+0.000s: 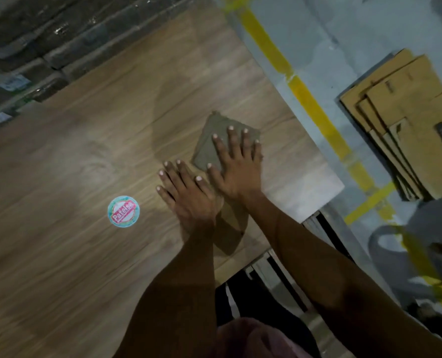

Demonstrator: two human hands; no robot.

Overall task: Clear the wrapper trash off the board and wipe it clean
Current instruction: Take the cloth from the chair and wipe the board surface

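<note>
- Your right hand (236, 166) lies flat on the folded grey-brown cloth (216, 138), with the fingers straight and spread, and it presses the cloth down on the wooden board (85, 140). It does not grip the cloth; the fingers only rest on top.
- Your left hand (186, 195) is just beside it, also flat on the board, with the fingers stretched out and holding nothing. The thumbs of the two hands are almost touching.
- The cloth sits near the right edge of the board, close to the corner by the grey floor (344, 47) with its yellow line (310, 104).
- I see no loose wrapper on the part of the board in view, so the clearing looks done, in my judgement. You are now in the wiping step.
- A round sticker (123, 210) with red and blue print lies on the board, to the left of your left hand and apart from it. I cannot tell if it is stuck on or is trash.
- The large left and far areas of the board probably remain to be wiped. The picture is blurred, so dust or marks are not visible.
- Flattened cardboard boxes (406, 120) lie on the floor at the right, well apart from the board.
</note>
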